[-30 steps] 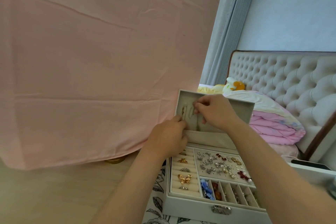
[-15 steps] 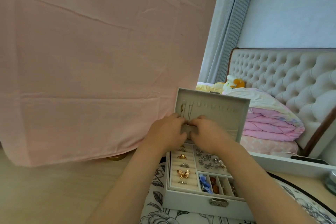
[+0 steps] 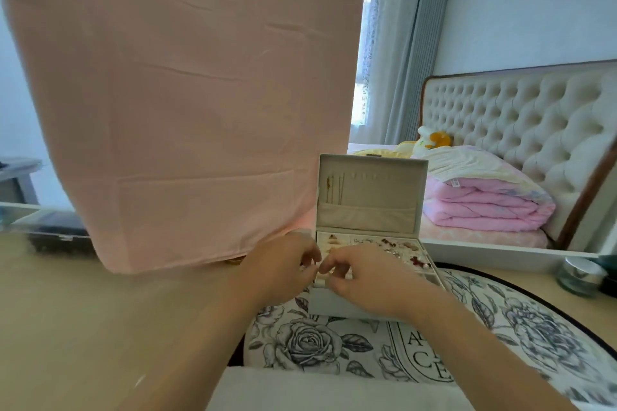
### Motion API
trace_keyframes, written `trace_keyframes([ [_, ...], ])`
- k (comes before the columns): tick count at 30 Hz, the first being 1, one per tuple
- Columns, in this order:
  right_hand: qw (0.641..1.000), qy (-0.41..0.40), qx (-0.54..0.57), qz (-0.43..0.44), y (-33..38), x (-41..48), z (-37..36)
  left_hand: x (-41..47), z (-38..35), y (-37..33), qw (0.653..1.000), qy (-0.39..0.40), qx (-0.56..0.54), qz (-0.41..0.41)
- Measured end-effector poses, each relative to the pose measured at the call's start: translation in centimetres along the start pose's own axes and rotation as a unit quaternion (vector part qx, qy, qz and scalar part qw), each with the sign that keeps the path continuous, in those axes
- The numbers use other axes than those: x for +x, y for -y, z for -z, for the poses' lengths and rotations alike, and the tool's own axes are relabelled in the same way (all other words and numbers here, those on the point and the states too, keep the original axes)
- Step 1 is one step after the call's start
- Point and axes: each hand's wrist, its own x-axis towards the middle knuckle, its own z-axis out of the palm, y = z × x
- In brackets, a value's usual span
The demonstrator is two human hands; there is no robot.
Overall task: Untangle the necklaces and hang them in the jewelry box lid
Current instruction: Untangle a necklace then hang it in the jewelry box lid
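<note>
A pale jewelry box (image 3: 322,305) stands open on a floral mat, its lid (image 3: 384,185) upright. Two or three thin gold necklaces (image 3: 335,190) hang from hooks at the lid's left end, above a cloth pocket (image 3: 367,218). The tray (image 3: 397,247) holds rings and earrings. My left hand (image 3: 280,272) and my right hand (image 3: 365,280) hover over the tray's front left corner, fingertips curled and nearly touching each other. Blur hides whether a chain lies between the fingers.
A pink cloth (image 3: 187,93) hangs down behind the box on the left. The round floral mat (image 3: 500,327) lies on a wooden tabletop (image 3: 83,327). A glass jar (image 3: 579,275) stands at the right, a dark clear case (image 3: 56,230) at the left, white fabric (image 3: 317,390) nearest me.
Both hands came down from the lid's hooks and pocket to the tray's front left corner. The lid's inside, with the hung necklaces, is now uncovered. The camera pulled back.
</note>
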Motion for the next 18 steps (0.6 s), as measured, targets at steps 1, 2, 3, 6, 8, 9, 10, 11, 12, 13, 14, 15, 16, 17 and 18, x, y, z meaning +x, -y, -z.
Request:
trace_keyframes([
  [1,1.0,0.019,-0.013,0.0,0.4,-0.9,-0.6,-1.0,-0.2,-0.2,1.0,0.018,0.002,-0.001],
  [2,0.999,0.036,-0.025,-0.001,0.6,-1.7,-1.3,-2.1,-0.5,-0.3,1.0,0.028,0.008,-0.001],
  [3,0.998,0.048,-0.037,-0.001,0.7,-2.4,-1.9,-3.0,-0.9,-0.4,0.999,0.031,0.016,-0.002],
  [6,0.997,0.064,-0.053,-0.002,0.5,-4.1,-4.0,-5.3,-2.0,-0.5,0.999,0.034,0.018,0.007],
  [8,0.997,0.063,-0.041,0.005,0.3,-4.8,-5.2,-6.3,-2.7,-0.4,0.999,0.041,0.017,0.009],
  [9,0.998,0.055,-0.037,0.009,0.2,-5.1,-5.7,-6.6,-3.0,-0.3,0.999,0.051,0.014,0.008],
  [10,0.998,0.043,-0.036,0.014,0.2,-5.3,-6.0,-6.8,-3.3,-0.2,0.998,0.062,0.009,0.008],
  [11,0.999,0.028,-0.037,0.02,0.1,-5.4,-6.4,-7.0,-3.6,-0.2,0.997,0.071,0.003,0.008],
  [12,0.999,0.015,-0.038,0.024,0.0,-5.4,-6.6,-7.2,-3.8,-0.2,0.997,0.076,-0.001,0.007],
  [13,0.999,0.004,-0.038,0.029,0.0,-5.4,-6.7,-7.3,-4.1,-0.1,0.997,0.074,-0.003,0.004],
  [14,0.999,-0.002,-0.04,0.031,-0.2,-5.4,-6.8,-7.4,-4.3,-0.1,0.998,0.067,-0.006,-0.002],
  [15,0.998,-0.005,-0.042,0.035,-0.3,-5.4,-6.9,-7.4,-4.5,0.1,0.998,0.06,-0.01,-0.007],
  [16,0.998,-0.009,-0.045,0.036,-0.3,-5.5,-6.9,-7.5,-4.7,0.3,0.998,0.055,-0.018,-0.01],
  [17,0.998,-0.013,-0.049,0.036,-0.4,-5.5,-7.0,-7.6,-4.7,0.5,0.998,0.052,-0.025,-0.013],
  [18,0.997,-0.017,-0.058,0.037,-0.5,-5.6,-7.0,-7.7,-4.8,0.8,0.998,0.051,-0.028,-0.016],
])
